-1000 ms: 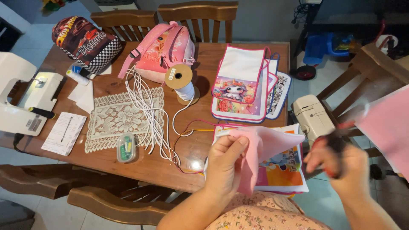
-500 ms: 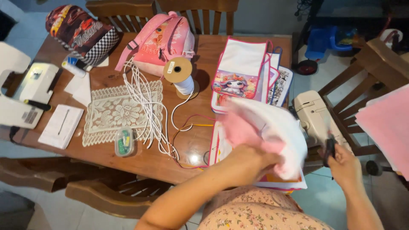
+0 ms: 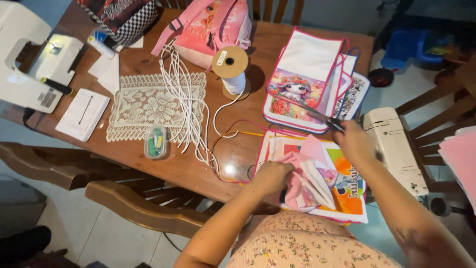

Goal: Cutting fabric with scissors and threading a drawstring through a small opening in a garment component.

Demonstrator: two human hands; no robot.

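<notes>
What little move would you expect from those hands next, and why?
Probably bringing the scissors down to the pink fabric. The right hand holds them above the printed stack, blades pointing away, while the left hand pins the bunched fabric at the table edge.

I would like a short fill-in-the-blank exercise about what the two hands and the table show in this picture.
1. The right hand holds a pair of ____.
2. The left hand grips a folded piece of ____ fabric.
3. The white cord lies partly across a ____ doily.
4. The cord spool stands in front of a pink ____.

Missing words: scissors; pink; lace; backpack
</notes>
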